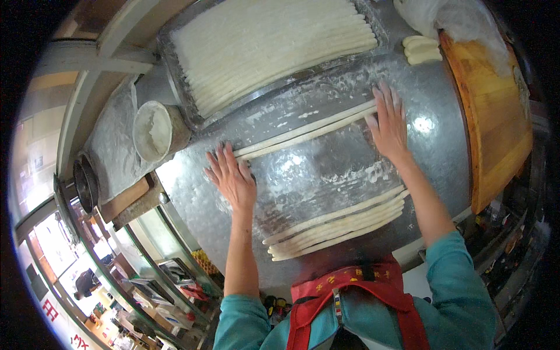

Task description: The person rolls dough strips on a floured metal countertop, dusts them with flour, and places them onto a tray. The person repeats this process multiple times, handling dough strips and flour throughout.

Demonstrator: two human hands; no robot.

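Two long dough strips [306, 130] lie side by side across the floured metal worktop [210, 192]. Over their left ends rests my left hand [233, 177], palm down with the fingers spread. My right hand [388, 120] covers the right ends in the same way, its thumb apart from the fingers. Nearer my body is a group of several more dough strips [337, 223], laid roughly parallel. Beyond my hands, a large metal tray [258, 92] holds many thin dough strips [275, 48] packed in a row.
A flour-coated container [175, 131] with white powder stands left of the tray. Dough pieces [422, 50] sit at the far right beside a plastic bag [455, 17] and a wooden board [498, 127]. A cleaver-like blade with wooden handle is not distinguishable; a dark round pan [85, 181] is leftmost.
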